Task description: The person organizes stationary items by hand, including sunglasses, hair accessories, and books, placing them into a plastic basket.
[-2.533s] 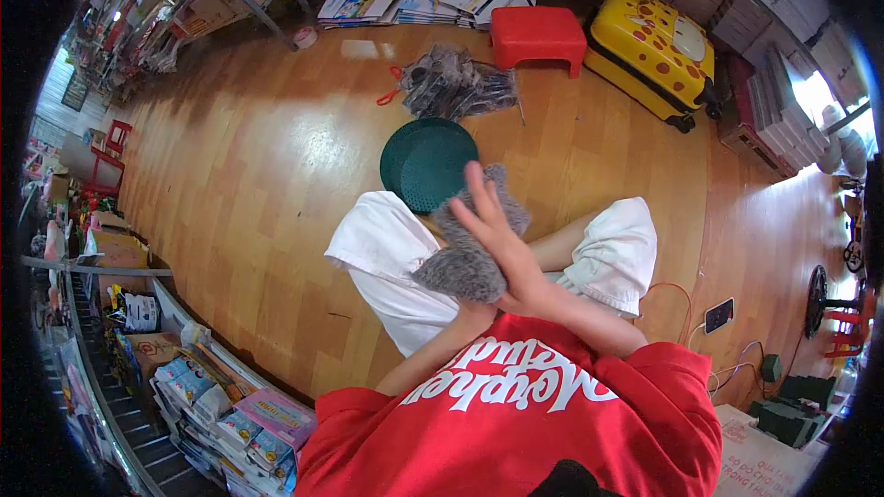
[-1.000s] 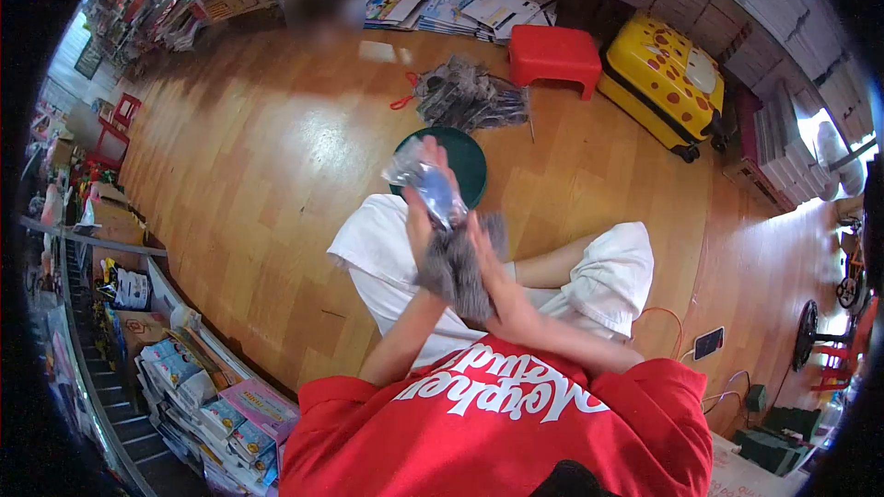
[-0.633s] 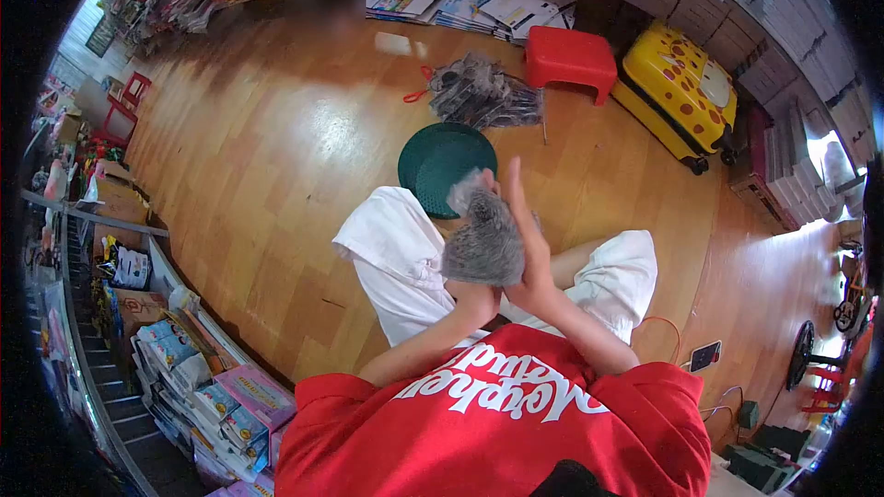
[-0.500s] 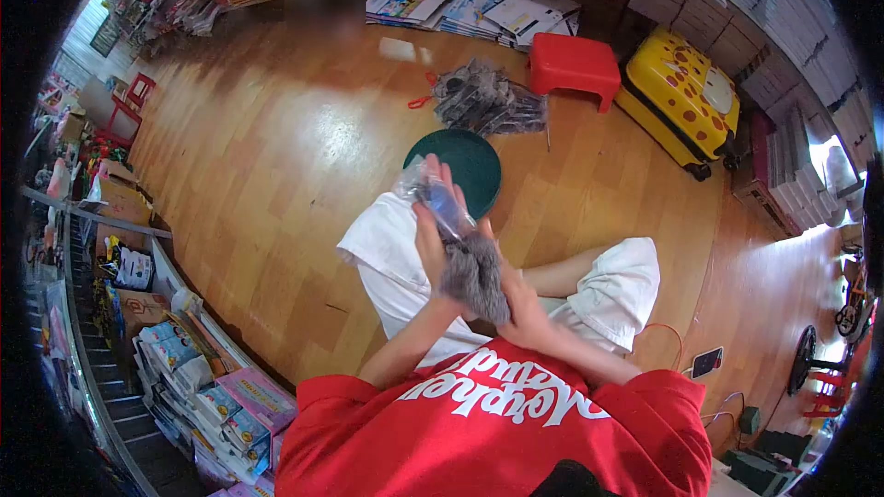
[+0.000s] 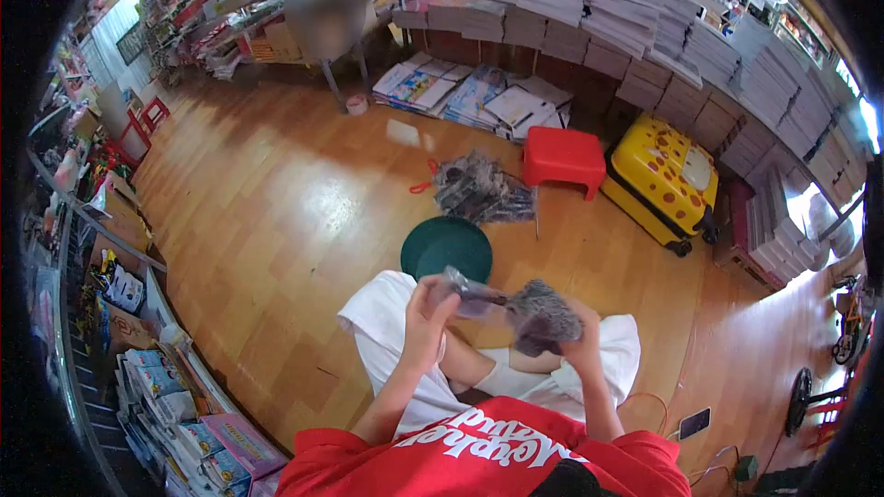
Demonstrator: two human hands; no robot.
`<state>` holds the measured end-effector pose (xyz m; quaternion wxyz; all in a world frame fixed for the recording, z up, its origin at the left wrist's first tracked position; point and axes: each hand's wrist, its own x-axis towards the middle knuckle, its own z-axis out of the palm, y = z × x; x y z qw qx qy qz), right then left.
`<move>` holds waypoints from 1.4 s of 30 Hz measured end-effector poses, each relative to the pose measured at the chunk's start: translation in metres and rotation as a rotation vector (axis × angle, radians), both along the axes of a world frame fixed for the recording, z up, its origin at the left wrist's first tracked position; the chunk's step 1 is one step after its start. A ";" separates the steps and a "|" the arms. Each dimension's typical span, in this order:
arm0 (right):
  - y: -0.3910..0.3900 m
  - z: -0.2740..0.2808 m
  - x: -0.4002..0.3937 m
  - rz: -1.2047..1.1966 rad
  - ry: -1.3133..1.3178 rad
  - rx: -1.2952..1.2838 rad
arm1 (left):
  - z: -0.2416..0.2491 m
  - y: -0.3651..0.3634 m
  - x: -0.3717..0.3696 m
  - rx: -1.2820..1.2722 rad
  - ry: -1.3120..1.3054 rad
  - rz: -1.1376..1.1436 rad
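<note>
A grey fluffy bundle (image 5: pixel 543 317) in a clear plastic wrapper is stretched between my hands above my crossed legs. The fingers of my left hand (image 5: pixel 426 320) are closed on the clear plastic end (image 5: pixel 465 295) of the wrapper. At the fluffy end, my right hand (image 5: pixel 582 342) is wrapped round the bundle's lower right side. Motion blurs the part between my hands, and its exact kind cannot be made out. Just beyond my hands, a dark green round object (image 5: pixel 446 248) lies on the floor. Farther out is a pile of similar grey plastic-wrapped bundles (image 5: pixel 479 186).
A red stool (image 5: pixel 564 158) and a yellow spotted suitcase (image 5: pixel 661 182) stand ahead right. Stacked books (image 5: pixel 589 23) and magazines (image 5: pixel 479 97) line the back. Boxed goods (image 5: pixel 166 373) and a metal rack (image 5: pixel 83 387) border the left. A phone (image 5: pixel 695 422) with cables lies at right.
My hands have moved apart; the right one went rightward with the fluffy end. The bundle has turned from upright in the view to roughly sideways. The view has tilted upward.
</note>
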<state>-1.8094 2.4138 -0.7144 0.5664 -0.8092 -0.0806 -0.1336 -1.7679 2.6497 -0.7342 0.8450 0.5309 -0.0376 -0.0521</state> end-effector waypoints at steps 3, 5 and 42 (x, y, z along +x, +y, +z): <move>-0.016 0.003 0.009 -0.130 -0.054 0.001 | 0.005 -0.006 -0.007 -0.126 0.138 -0.253; -0.005 0.010 0.013 -0.291 -0.125 -0.035 | -0.011 -0.019 -0.012 -0.119 0.084 -0.336; 0.103 0.028 -0.007 0.157 -0.079 0.507 | -0.007 -0.045 -0.040 0.322 -0.330 0.042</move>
